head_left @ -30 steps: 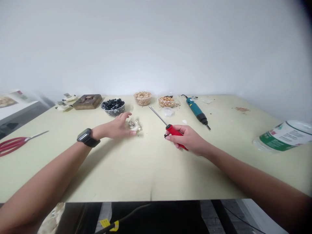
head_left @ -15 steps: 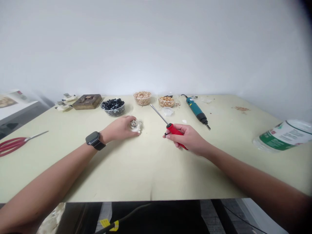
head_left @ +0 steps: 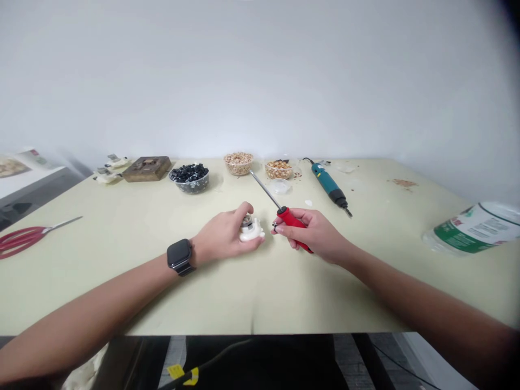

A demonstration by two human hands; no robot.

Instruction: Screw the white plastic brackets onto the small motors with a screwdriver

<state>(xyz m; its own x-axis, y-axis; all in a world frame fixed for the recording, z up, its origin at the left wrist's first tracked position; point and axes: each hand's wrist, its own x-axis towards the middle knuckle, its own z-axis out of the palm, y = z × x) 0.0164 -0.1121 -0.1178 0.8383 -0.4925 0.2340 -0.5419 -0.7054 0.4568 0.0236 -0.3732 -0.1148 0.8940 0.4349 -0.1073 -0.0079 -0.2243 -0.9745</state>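
My left hand (head_left: 226, 234), with a dark watch on its wrist, grips a small white plastic part (head_left: 252, 232) that has a round metallic piece set in its top. Across from it, my right hand (head_left: 311, 233) is closed around the red handle of a screwdriver (head_left: 293, 223). The shaft points away and to the left, its tip near the bowls. Between the right thumb and index finger is a small black piece (head_left: 275, 227), too small to name. The white part and the black piece are close together but apart.
Behind the hands stand a bowl of black pieces (head_left: 189, 180), a bowl of light brown pieces (head_left: 238, 163) and a tub of brass-coloured pieces (head_left: 278, 170). A teal power screwdriver (head_left: 330, 184) lies to their right. Red scissors (head_left: 30, 238), a wooden block (head_left: 147, 169) and a plastic bottle (head_left: 473, 227) are farther out.
My left hand has lifted the white part and brought it right and nearer to me, toward my right hand. The right hand with the screwdriver has barely moved.
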